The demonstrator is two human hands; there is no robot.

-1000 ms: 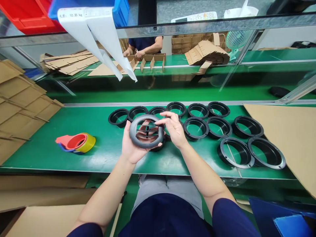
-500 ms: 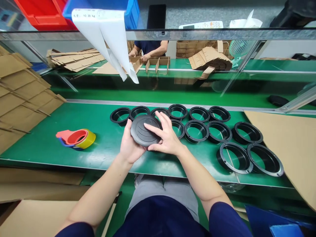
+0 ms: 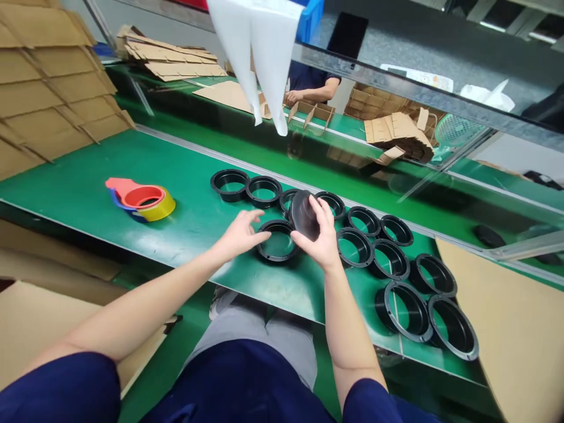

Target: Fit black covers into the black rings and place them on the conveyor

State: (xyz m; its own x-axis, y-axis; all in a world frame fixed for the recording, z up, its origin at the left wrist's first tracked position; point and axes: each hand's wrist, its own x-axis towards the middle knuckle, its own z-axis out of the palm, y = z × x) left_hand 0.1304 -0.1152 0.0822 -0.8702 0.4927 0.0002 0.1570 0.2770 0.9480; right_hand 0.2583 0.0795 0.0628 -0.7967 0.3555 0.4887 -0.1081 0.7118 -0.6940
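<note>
My right hand [image 3: 324, 238] grips a round black disc-shaped cover [image 3: 305, 215] between thumb and fingers, tilted nearly on edge. Beside it, my left hand [image 3: 242, 232] is empty, thumb and fingers apart. The left thumb tip is at the left rim of a black flanged ring [image 3: 259, 245]; whether it touches is unclear. Several similar rings lie in rows on the green table [image 3: 189, 252], among them a back-row ring [image 3: 264, 202] and a ring [image 3: 355, 262] right of my right hand. The right hand and cover partly hide the rings behind them.
A tape dispenser [image 3: 127, 189] with yellow tape lies at left. Cardboard dividers [image 3: 53, 88] are stacked at the far left, and a cardboard sheet [image 3: 515, 317] lies at right. White paper [image 3: 273, 53] hangs from the overhead shelf [image 3: 396, 88]. Across the bench, a person's arm [image 3: 317, 93] is visible.
My left hand has let go of the cover and moved off to its left. My right hand has tipped the cover up and moved right. The camera view has turned and tilted.
</note>
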